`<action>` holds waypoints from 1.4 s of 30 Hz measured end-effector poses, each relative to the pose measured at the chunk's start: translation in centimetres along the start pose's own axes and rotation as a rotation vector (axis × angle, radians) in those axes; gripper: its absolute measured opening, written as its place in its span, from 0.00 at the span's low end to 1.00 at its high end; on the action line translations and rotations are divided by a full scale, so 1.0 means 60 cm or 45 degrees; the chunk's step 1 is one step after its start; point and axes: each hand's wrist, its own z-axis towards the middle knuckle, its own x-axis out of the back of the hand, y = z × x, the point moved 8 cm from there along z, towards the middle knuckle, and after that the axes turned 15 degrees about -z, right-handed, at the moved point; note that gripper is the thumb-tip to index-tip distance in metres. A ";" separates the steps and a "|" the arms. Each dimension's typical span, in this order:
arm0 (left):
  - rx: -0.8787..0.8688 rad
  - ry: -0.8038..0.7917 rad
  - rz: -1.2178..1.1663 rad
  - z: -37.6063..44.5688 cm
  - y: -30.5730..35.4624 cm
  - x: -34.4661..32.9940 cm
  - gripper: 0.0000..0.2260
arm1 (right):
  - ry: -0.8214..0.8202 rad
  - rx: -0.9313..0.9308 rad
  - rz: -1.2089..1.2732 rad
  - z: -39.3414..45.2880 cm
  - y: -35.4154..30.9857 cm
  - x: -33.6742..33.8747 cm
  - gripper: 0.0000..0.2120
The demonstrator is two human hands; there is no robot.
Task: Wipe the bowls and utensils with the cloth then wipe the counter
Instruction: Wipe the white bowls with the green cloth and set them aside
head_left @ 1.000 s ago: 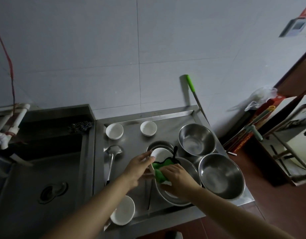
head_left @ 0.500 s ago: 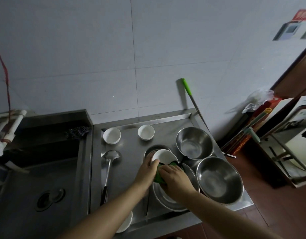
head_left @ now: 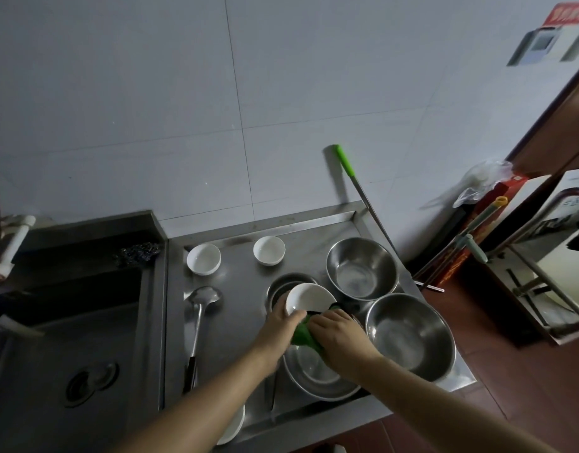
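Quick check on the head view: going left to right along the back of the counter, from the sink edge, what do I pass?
Dark scouring pad → left small white bowl → right small white bowl → steel bowl → green-handled pole leaning on the wall.

Dim light. Grey tiled wall [head_left: 150, 93] behind a steel sink [head_left: 69, 338]; red-brown floor [head_left: 526, 387] at right. A green-handled pole [head_left: 345, 163] leans on the wall.

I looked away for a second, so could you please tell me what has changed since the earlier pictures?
The right hand has pushed the green cloth under the small white bowl, closing in on the left hand, which grips the bowl and has tipped it more upright. The steel ladle, two white cups and steel mixing bowls stayed put.
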 end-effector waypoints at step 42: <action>0.245 -0.024 0.321 0.016 -0.081 -0.086 0.11 | -0.383 -0.277 0.044 -0.118 -0.008 -0.067 0.17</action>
